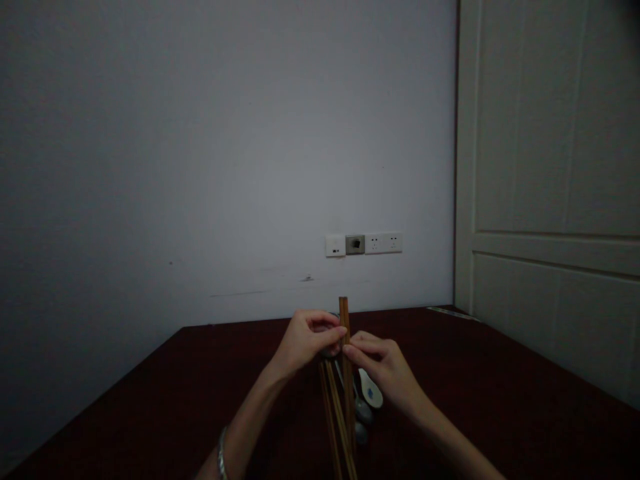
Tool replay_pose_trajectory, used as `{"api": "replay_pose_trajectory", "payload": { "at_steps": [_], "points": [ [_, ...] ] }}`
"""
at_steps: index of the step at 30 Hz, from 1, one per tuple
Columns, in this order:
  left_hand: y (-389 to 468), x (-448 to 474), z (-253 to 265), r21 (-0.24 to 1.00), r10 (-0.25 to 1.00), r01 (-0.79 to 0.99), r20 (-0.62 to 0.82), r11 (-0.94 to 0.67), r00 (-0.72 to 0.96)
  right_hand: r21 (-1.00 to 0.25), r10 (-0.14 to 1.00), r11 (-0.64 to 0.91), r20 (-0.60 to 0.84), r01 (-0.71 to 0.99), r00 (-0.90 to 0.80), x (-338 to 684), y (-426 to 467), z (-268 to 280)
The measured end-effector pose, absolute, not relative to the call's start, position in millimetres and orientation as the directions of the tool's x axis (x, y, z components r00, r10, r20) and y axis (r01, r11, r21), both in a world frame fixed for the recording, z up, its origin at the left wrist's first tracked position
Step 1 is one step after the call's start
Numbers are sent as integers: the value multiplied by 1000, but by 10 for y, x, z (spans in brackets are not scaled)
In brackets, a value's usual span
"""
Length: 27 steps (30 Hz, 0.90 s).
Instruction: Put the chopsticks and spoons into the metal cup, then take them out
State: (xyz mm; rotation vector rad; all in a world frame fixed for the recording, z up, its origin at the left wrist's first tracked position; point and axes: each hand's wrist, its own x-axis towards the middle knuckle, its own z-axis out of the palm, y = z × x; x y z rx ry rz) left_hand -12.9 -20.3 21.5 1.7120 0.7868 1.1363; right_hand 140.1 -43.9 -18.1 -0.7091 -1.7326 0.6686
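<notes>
A pair of wooden chopsticks [347, 380] stands upright, side by side, between my two hands. My left hand [313, 337] pinches them near the upper end from the left. Slightly lower, my right hand [383, 367] pinches the same pair from the right. Below lie several more chopsticks [337, 413], pointing toward me. Just right of them are metal spoons [363, 411] and a white spoon [371, 390] with a blue mark. Behind my left fingers a round object is mostly hidden, and I cannot make out what it is.
The dark red table [200, 393] reaches back to a grey wall [225, 167]. Sockets and a switch [355, 244] sit low on that wall. A pale panelled door [550, 200] stands along the right side. A thin strip [453, 313] lies at the far right table edge.
</notes>
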Motion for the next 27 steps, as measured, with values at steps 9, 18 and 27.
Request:
{"api": "replay_pose_trajectory", "payload": {
  "at_steps": [9, 18, 27],
  "points": [
    [-142, -81, 164, 917, 866, 31, 364, -398, 343, -753, 748, 653, 623, 86, -229, 1346, -417, -212],
    [-178, -123, 186, 901, 853, 19, 404, -434, 329, -794, 802, 591, 556, 146, -219, 1537, -376, -51],
    [-242, -127, 217, 903, 847, 20, 393, -428, 357, -608, 652, 756, 733, 242, -196, 1493, -345, 500]
  ]
}}
